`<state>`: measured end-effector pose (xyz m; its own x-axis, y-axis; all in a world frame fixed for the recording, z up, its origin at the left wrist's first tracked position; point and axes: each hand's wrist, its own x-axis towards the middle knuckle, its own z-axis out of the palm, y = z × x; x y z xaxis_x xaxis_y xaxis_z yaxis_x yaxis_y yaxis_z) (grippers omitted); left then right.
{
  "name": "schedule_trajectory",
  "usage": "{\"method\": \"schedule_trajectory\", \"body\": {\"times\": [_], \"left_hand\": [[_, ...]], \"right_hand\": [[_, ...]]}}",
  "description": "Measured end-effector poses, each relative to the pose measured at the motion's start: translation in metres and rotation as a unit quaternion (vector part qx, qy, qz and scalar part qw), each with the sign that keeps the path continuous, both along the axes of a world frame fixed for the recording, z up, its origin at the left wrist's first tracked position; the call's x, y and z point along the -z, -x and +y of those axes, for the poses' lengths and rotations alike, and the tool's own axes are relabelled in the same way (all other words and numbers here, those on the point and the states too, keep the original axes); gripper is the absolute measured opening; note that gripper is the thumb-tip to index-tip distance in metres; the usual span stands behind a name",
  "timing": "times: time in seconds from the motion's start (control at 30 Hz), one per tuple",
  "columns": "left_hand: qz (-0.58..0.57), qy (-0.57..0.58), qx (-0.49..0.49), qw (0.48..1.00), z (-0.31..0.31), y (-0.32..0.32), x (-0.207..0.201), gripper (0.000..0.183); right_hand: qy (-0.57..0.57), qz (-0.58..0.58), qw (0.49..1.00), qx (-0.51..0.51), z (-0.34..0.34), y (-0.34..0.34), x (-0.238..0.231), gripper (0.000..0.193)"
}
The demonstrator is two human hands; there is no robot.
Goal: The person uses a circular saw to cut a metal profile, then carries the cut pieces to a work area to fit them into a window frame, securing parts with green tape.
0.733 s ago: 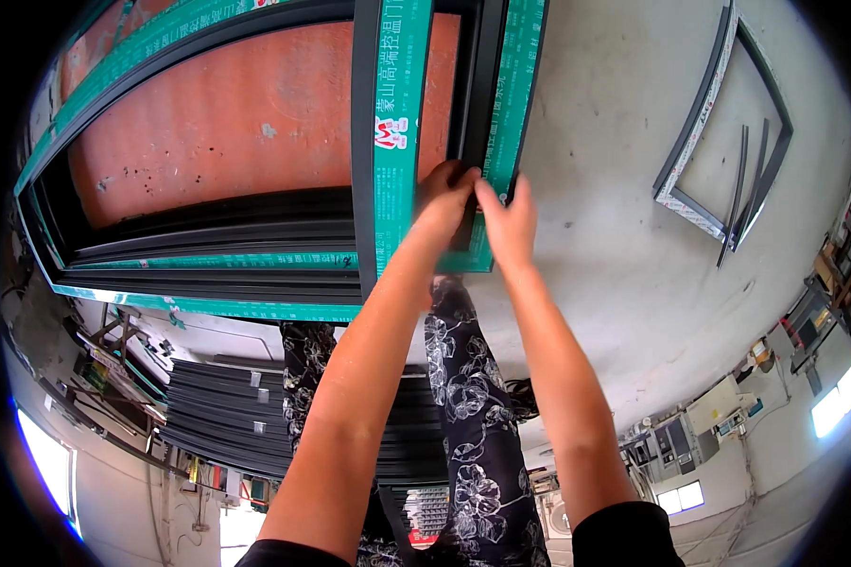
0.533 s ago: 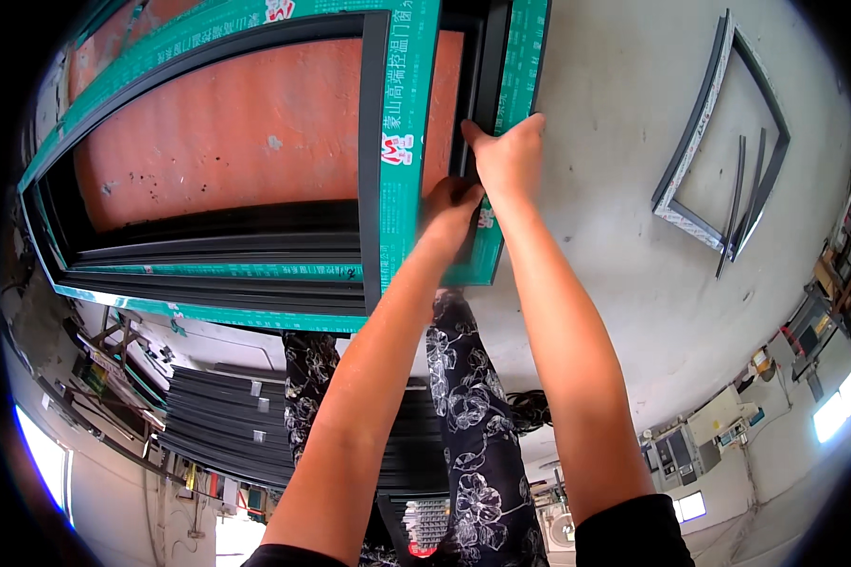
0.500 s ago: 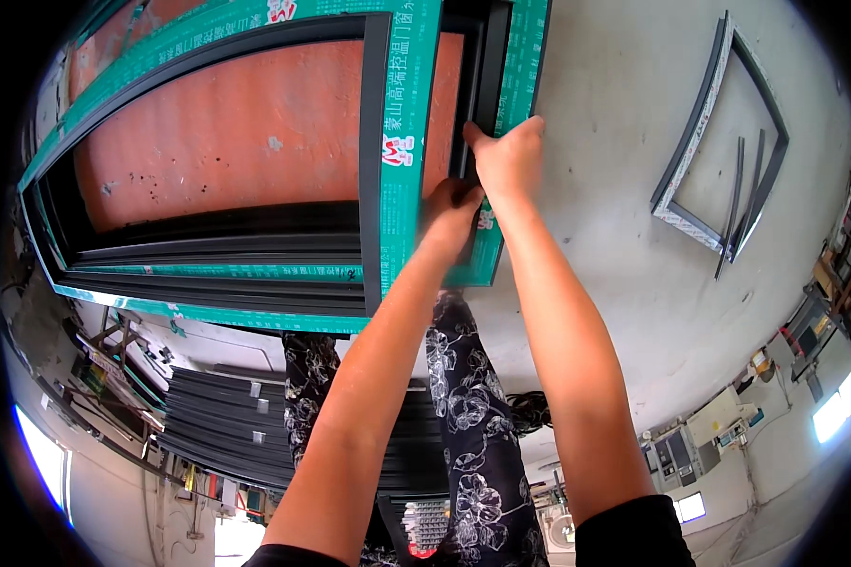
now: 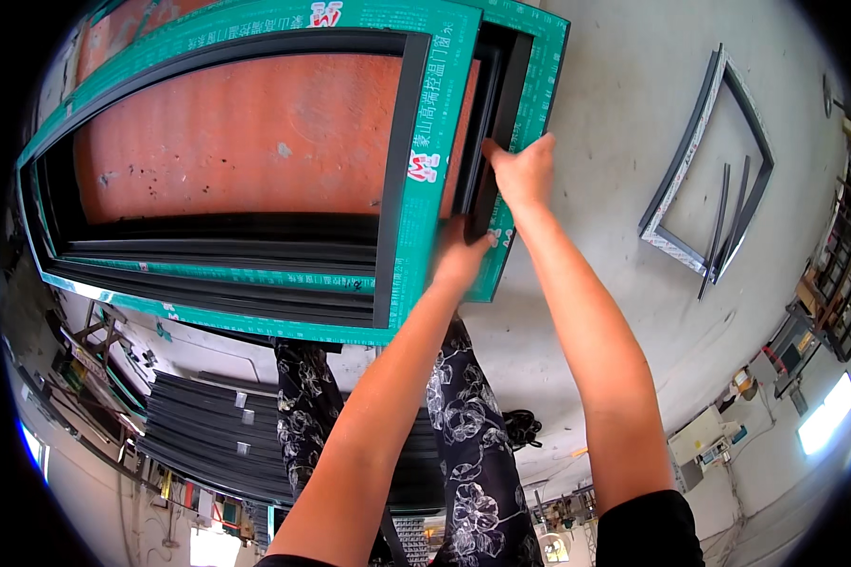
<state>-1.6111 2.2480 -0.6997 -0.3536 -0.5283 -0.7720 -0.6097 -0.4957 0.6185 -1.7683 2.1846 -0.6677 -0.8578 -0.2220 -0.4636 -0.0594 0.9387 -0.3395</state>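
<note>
Looks like bar handling: right hand (image 4: 525,178) part-curled, gripping green-filmed bar (image 4: 540,85); left hand (image 4: 463,259) grip hidden, can't tell; next needs steady hold.

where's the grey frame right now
In the head view, the grey frame lies upper right on the floor, right of the right hand, two dark strips overlapping it.

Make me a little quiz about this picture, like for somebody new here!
1. True or false: the right hand is on the green frame.
2. How many dark strips lie with the small frame on the floor?
3. What pattern is on the trousers? A) stripes B) dots C) flowers

Key: 1. True. 2. Two. 3. C.
</note>
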Motion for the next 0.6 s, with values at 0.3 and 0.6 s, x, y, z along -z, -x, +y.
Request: {"method": "schedule_trajectory", "body": {"times": [0.3, 0.6], "left_hand": [[-0.03, 0.047, 0.026, 0.998, 0.001, 0.001, -0.007, 0.039], [-0.067, 0.073, 0.044, 0.994, 0.003, 0.004, -0.016, 0.037]], "right_hand": [[-0.108, 0.201, 0.962, -0.151, -0.094, 0.06, 0.007, 0.104], [-0.135, 0.179, 0.965, -0.136, -0.098, 0.061, 0.011, 0.104]]}}
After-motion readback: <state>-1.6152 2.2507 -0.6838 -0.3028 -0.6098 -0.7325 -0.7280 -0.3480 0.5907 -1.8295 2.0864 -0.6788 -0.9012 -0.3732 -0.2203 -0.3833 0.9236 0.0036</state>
